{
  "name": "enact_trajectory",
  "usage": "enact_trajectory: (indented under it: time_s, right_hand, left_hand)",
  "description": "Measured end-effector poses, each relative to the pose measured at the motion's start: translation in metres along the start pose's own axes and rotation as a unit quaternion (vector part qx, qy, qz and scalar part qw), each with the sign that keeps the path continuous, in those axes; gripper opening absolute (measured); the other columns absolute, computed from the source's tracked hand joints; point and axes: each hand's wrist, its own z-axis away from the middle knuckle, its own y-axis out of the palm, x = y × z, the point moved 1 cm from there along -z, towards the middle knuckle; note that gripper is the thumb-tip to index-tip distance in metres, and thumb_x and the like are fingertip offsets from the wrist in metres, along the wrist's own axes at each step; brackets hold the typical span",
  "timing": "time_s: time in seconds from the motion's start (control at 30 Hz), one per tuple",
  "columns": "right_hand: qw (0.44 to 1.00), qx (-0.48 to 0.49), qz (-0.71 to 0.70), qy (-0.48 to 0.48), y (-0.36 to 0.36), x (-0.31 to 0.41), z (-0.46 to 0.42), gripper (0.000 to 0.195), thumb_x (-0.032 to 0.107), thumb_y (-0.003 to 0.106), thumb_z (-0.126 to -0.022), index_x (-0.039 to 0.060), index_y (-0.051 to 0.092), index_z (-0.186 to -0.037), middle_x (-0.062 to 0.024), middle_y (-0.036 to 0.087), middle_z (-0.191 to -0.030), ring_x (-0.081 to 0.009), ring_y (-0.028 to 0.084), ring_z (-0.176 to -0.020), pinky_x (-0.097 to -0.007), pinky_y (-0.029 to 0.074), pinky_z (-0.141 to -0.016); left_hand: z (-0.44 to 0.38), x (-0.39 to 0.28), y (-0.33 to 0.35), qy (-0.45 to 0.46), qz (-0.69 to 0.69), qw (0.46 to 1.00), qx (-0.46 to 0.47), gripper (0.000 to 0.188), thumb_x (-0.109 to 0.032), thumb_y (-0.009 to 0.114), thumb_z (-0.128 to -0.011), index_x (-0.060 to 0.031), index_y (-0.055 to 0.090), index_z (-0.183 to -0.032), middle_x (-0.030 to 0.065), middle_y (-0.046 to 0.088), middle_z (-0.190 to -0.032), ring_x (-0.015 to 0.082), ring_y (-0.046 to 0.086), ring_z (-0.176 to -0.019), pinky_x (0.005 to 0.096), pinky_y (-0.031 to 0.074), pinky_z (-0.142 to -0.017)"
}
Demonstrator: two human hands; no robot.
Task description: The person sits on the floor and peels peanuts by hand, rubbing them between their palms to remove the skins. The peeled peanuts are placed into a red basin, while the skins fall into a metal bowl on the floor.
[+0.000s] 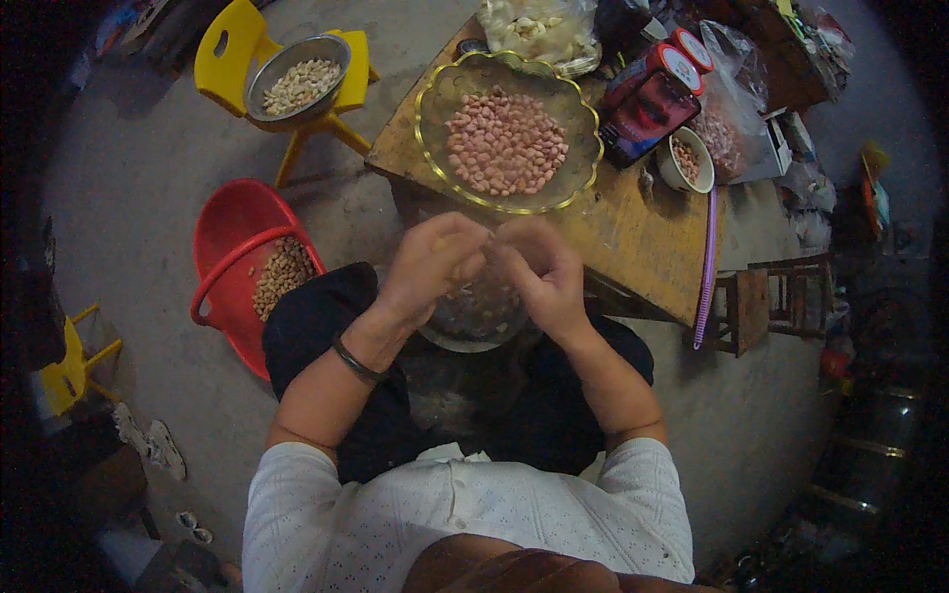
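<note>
My left hand (437,259) and my right hand (545,278) meet at the fingertips, both curled and blurred by motion. Whatever is pinched between them is too blurred and covered to make out. Under them, between my knees, sits a round metal bowl (467,342) with small light scraps in it, partly hidden by the hands. Just beyond, a clear scalloped bowl with a gold rim (424,159) rests on the wooden table (630,244). It holds many pinkish shelled peanuts (508,144).
A red basket (222,207) with unshelled peanuts (282,278) stands at my left. A metal bowl (256,100) of pale pieces sits on a yellow chair (230,48). Red-lidded jars (682,70), a small white bowl (706,181) of peanuts and a purple strip (706,274) are at right.
</note>
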Motion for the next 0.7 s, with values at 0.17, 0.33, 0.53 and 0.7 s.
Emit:
enact_trajectory:
  time_s: [0.17, 0.33, 0.53, 0.7]
  right_hand:
    - [0.962, -0.002, 0.211, -0.176, -0.002, 0.008, -0.005, 0.018, -0.002, 0.066, -0.076, 0.0014, 0.06, -0.093, -0.0087, 0.058, -0.088, -0.0195, 0.06, -0.079, -0.028, 0.048, -0.071]
    - [0.883, -0.029, 0.359, -0.302, -0.001, 0.011, -0.007, 0.022, 0.0, 0.07, -0.072, 0.0019, 0.061, -0.091, -0.0115, 0.057, -0.087, -0.0283, 0.059, -0.08, -0.0338, 0.049, -0.07]
    - [0.925, -0.003, 0.307, -0.222, -0.005, 0.014, -0.007, 0.02, 0.0, 0.07, -0.072, 0.0009, 0.061, -0.089, -0.0123, 0.057, -0.087, -0.0293, 0.059, -0.082, -0.0347, 0.049, -0.071]
    - [0.948, 0.013, 0.263, -0.179, -0.006, 0.017, -0.008, 0.015, -0.001, 0.067, -0.075, -0.0007, 0.061, -0.088, -0.0114, 0.059, -0.088, -0.0257, 0.06, -0.084, -0.0323, 0.048, -0.072]
  left_hand:
    - [0.001, 0.002, -0.002, 0.015, 0.014, 0.999, -0.029, 0.013, -0.02, 0.06, -0.089, -0.0071, 0.06, -0.088, -0.004, 0.051, -0.065, 0.0022, 0.044, -0.055, 0.0172, 0.03, -0.045]
    - [-0.002, 0.008, -0.004, 0.033, -0.011, 0.998, -0.05, 0.013, -0.019, 0.061, -0.089, -0.0072, 0.061, -0.085, -0.0041, 0.052, -0.065, 0.0019, 0.044, -0.056, 0.0168, 0.03, -0.046]
    - [-0.004, 0.014, -0.001, 0.046, -0.041, 0.996, -0.057, 0.012, -0.017, 0.058, -0.092, -0.0069, 0.058, -0.085, -0.0047, 0.051, -0.064, 0.0012, 0.043, -0.054, 0.016, 0.03, -0.045]
    - [-0.004, 0.014, 0.001, 0.067, -0.049, 0.995, -0.053, 0.012, -0.016, 0.059, -0.091, -0.0053, 0.058, -0.085, -0.0039, 0.051, -0.065, 0.002, 0.044, -0.055, 0.0168, 0.032, -0.047]
